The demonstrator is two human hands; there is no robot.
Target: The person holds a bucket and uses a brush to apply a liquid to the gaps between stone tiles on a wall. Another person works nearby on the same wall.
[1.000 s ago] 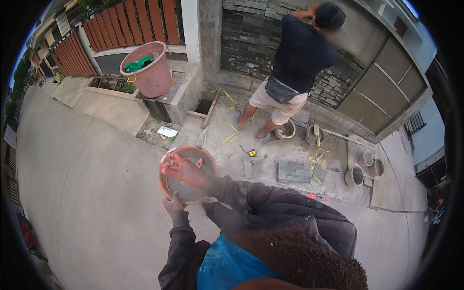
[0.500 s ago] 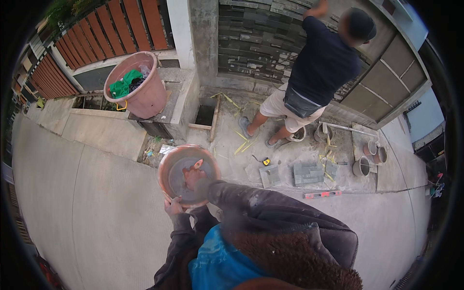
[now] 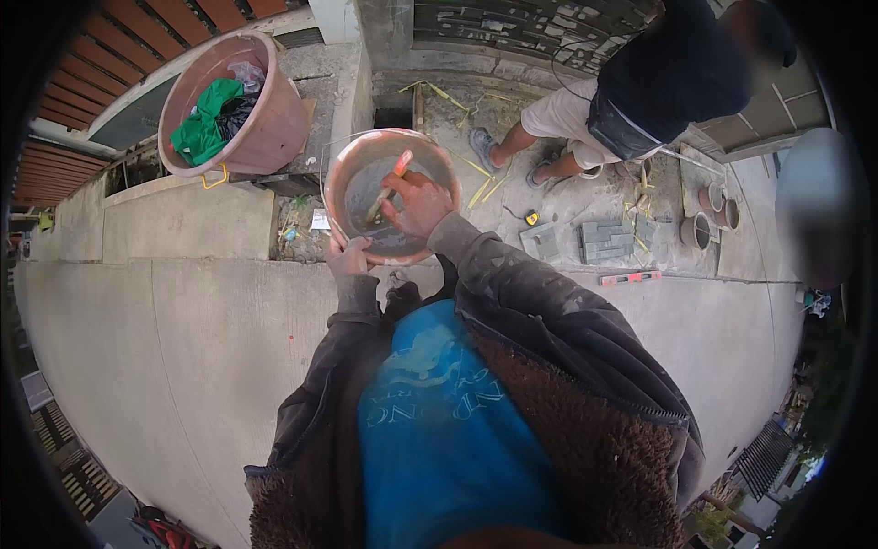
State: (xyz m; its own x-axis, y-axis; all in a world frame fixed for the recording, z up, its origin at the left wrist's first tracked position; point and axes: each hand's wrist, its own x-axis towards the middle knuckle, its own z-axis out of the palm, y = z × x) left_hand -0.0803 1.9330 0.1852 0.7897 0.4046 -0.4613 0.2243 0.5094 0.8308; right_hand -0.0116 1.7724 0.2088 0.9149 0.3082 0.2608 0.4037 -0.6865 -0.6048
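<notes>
In my left hand (image 3: pixel 350 256) is the near left rim of a pinkish-orange bucket (image 3: pixel 441 165); the fingers are closed on it. Grey, wet-looking mix (image 3: pixel 366 183) coats the inside and lies at the bottom. My right hand (image 3: pixel 421 209) reaches over the bucket, fingers wrapped round a short tool with a pale handle and a red end (image 3: pixel 399 171). The tool slants, red end up, and its lower end points down into the bucket. What kind of working end it has, I cannot make out.
A large pink tub (image 3: pixel 279 119) with green cloth stands on a ledge at left. Ahead right, a co-worker (image 3: pixel 631 101) stands by a stone-clad wall. Stone tiles (image 3: pixel 605 242), a tape measure (image 3: pixel 531 218), a red level (image 3: pixel 631 277) and small buckets (image 3: pixel 695 231) lie about.
My view has tilted, and the bucket sits higher in it. My right hand and the tool have shifted within the bucket, showing more of the handle. The co-worker's raised arm has come down.
</notes>
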